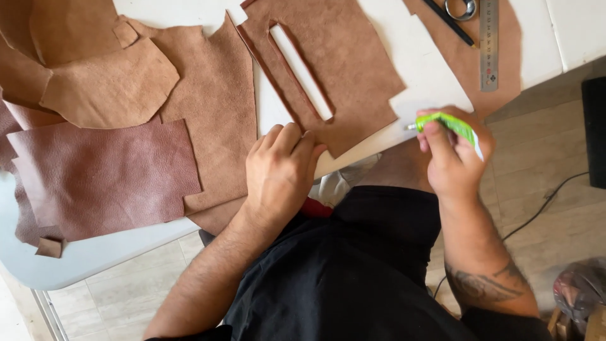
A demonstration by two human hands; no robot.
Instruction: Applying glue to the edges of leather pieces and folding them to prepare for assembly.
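One green tube (449, 124) — perhaps glue — in right hand (456, 161).

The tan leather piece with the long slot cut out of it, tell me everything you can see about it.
The tan leather piece with the long slot is a roughly four-sided sheet with a matte, suede-like surface, lying flat on the white table. A long narrow slot with rounded ends runs diagonally through it, showing the white table beneath. Its edges look cleanly cut, with a thin strip partly split along the left side. The left hand presses on its lower edge with the fingertips. The right hand, holding a green tube, is beside it and not touching.
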